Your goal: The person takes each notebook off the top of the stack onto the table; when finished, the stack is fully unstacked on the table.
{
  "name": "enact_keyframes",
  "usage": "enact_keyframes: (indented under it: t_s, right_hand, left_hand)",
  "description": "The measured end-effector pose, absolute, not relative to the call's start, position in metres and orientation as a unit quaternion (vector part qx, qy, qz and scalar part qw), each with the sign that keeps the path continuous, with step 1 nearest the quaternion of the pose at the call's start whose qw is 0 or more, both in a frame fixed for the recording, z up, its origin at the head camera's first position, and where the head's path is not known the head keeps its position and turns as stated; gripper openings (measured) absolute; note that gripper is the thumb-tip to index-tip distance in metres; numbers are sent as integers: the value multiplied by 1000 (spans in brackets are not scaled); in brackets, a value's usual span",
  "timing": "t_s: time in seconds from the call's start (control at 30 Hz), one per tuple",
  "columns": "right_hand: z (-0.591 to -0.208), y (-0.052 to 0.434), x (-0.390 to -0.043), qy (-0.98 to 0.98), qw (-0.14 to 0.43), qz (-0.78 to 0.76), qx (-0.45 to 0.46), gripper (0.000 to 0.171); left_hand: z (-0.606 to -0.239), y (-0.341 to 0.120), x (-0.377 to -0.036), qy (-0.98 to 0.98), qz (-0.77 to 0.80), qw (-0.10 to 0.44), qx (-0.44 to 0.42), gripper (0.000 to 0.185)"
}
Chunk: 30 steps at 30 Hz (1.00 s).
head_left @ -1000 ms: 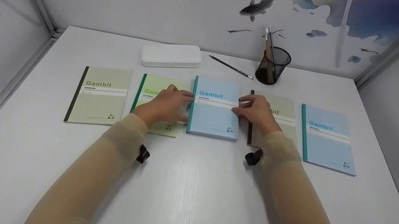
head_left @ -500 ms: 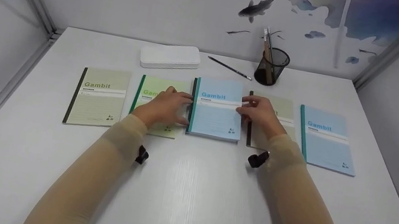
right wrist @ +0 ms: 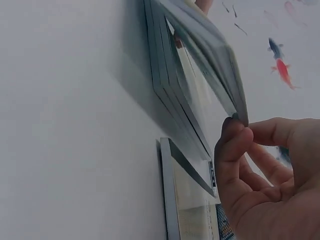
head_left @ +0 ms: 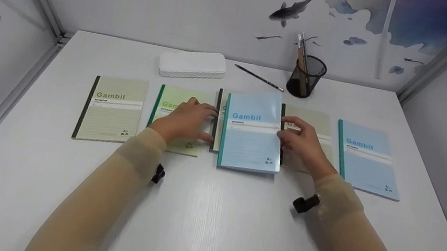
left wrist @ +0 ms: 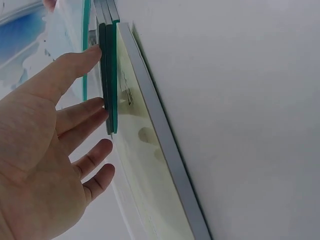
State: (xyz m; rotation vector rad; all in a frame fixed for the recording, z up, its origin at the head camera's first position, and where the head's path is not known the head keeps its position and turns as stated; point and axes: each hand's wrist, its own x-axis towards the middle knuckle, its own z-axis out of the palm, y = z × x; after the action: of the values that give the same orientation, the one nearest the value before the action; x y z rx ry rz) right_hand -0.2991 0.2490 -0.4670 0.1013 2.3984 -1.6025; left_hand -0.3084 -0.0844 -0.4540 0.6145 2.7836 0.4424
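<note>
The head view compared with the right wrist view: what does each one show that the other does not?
Only the head view shows the left hand on the middle stack, the white case, the pencil and the mesh pen cup. Only the right wrist view shows the top blue notebook lifted clear of the stack edges. Both show the right hand gripping that notebook's edge.

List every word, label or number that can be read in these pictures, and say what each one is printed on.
"Gambit": olive notebook at far left.
"Gambit": lifted blue notebook, held at its edge by the right hand.
"Gambit": blue notebook at far right.
"Gam...", cut off by the left hand: light green notebook.
Small print under each title and the corner marks: too small to read.
White case, pencil, pen cup: no readable text.
</note>
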Motion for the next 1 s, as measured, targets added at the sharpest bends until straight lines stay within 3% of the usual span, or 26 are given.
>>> enact_keyframes:
  t_s: [0.57,1.0]
  right_hand:
    - [-454,261,-221,772,203,-602,20,50]
    - [-459,260,-179,735,311,-600,-46,43]
  left_hand:
    - [-454,-82,-311,955,154,119,226,73]
    - [-456,-84,-314,956,144,126,221,75]
